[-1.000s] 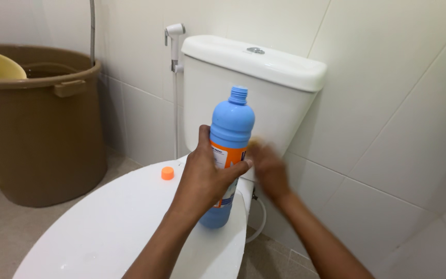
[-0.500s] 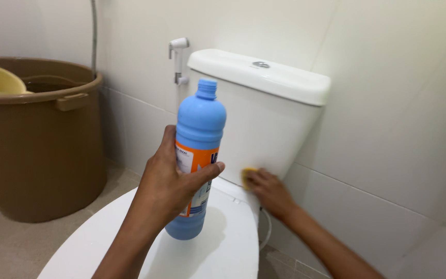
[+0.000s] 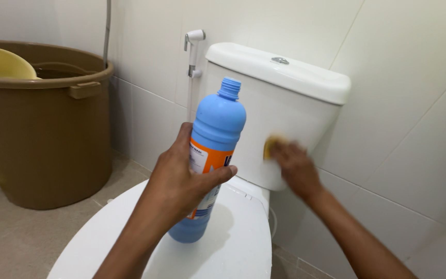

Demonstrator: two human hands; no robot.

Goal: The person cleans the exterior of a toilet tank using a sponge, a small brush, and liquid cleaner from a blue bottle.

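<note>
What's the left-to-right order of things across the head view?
Yellow dipper → brown bucket → bidet sprayer → blue bottle held in the left hand → yellow sponge → right hand, pressing the sponge on the toilet tank.

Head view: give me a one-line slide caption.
Left hand holds an uncapped blue bottle while right hand presses a yellow sponge on the toilet tank.
</note>
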